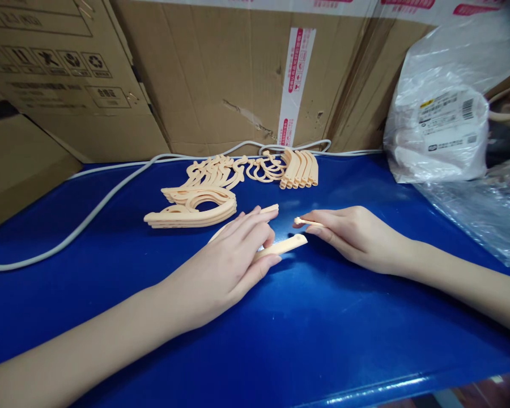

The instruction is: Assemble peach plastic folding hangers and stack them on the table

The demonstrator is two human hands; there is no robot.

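My left hand (242,249) is closed around a cream plastic hanger part (287,245), whose end with a round hole sticks out past my thumb. Another cream end shows by the fingertips, and most of the piece is under the hand. To its right, my right hand (357,235) pinches a small cream plastic piece (308,221) by finger and thumb; it looks like a hanger hook, though its far part is hidden. The two pieces are apart. Behind my left hand lies a stack of cream hanger bodies (191,216).
Farther back are a pile of cream hooks (221,170) and a row of curved hanger arms (298,169). A white cable (123,198) crosses the blue table (255,351). Cardboard boxes (221,73) wall the back; a wrapped white roll (437,133) stands at right.
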